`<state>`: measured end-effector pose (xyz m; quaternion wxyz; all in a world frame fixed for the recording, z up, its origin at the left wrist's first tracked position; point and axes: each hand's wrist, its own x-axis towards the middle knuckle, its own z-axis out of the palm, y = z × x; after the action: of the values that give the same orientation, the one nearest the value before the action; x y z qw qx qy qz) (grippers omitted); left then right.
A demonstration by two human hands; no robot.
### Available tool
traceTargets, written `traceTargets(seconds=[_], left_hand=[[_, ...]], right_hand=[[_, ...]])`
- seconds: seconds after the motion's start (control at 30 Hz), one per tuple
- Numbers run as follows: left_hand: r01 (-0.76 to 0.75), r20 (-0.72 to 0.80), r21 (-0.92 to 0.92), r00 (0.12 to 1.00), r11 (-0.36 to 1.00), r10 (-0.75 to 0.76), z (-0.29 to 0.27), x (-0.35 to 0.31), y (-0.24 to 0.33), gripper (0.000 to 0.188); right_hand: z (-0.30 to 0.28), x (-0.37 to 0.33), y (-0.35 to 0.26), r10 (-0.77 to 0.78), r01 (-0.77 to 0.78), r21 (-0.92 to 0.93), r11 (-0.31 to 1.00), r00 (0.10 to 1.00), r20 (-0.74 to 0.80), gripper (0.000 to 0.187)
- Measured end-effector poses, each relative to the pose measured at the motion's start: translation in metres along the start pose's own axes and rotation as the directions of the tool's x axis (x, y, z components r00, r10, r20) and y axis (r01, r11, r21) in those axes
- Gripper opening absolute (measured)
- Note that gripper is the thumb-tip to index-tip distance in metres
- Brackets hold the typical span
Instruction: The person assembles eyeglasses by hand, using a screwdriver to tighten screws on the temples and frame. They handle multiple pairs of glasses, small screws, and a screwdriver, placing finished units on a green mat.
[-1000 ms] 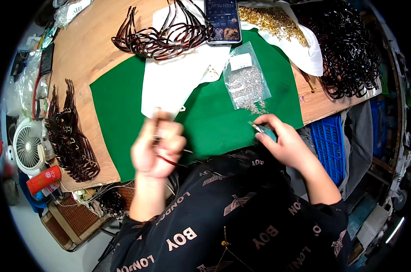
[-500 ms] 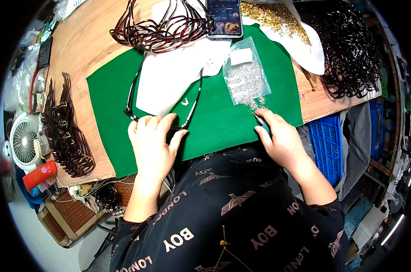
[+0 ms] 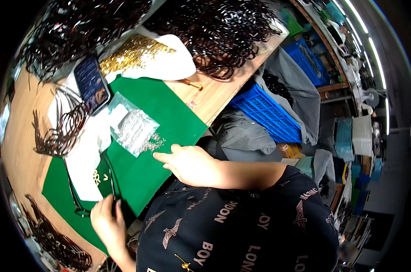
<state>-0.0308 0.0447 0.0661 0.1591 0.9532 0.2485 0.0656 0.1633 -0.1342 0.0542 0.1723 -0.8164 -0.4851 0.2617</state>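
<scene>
My left hand (image 3: pixel 106 222) is closed on the near end of a dark pair of glasses (image 3: pixel 82 211), whose arms point away from me across a green cloth (image 3: pixel 137 190). Part of the frame is hidden behind the fingers. My right hand (image 3: pixel 187 165) is curled beside a scatter of tiny silver metal parts (image 3: pixel 154 144), fingertips just short of them. Whatever that hand holds is hidden from view. The parts spill from a clear plastic bag (image 3: pixel 135 129). Small pale pieces (image 3: pixel 96 177) lie on white paper (image 3: pixel 82 183) between the arms of the glasses.
A phone (image 3: pixel 92 84) lies beyond the bag, near gold-coloured small parts (image 3: pixel 140 54) on white sheeting. Dark glasses arms lie in bundles (image 3: pixel 62 136) and large heaps (image 3: pixel 214 31). A blue crate (image 3: pixel 269 111) stands right of the wooden table (image 3: pixel 198 102).
The view has swung to the right, bringing the crate and shelving further in. The dark-handled tool seen earlier in my right hand no longer shows. My left hand stays at the glasses.
</scene>
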Motion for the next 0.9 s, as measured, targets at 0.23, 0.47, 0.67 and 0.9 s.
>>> traceTargets(seconds=[0.23,0.47,0.67,0.9], left_hand=[[-0.302,-0.252,-0.681,0.952,0.667,0.175,-0.124,-0.043,-0.079,0.02],[-0.401,-0.325,-0.662,0.915,-0.633,-0.24,-0.047,-0.024,-0.049,0.022],[0.098,0.025,-0.52,0.995,-0.849,0.099,0.014,0.017,0.014,0.016],[0.15,-0.001,-0.549,0.984,-0.822,0.18,0.021,0.015,0.009,0.025]], right_hand=[[0.006,-0.005,0.011,-0.007,0.005,-0.036,0.999,0.998,-0.058,0.033],[-0.009,0.009,-0.008,-0.032,0.07,-0.24,0.968,0.987,0.159,0.04],[-0.004,0.001,0.017,-0.06,0.064,0.069,0.996,0.996,-0.061,0.036],[-0.001,0.004,0.016,-0.157,0.161,0.055,0.985,0.985,-0.069,0.033]])
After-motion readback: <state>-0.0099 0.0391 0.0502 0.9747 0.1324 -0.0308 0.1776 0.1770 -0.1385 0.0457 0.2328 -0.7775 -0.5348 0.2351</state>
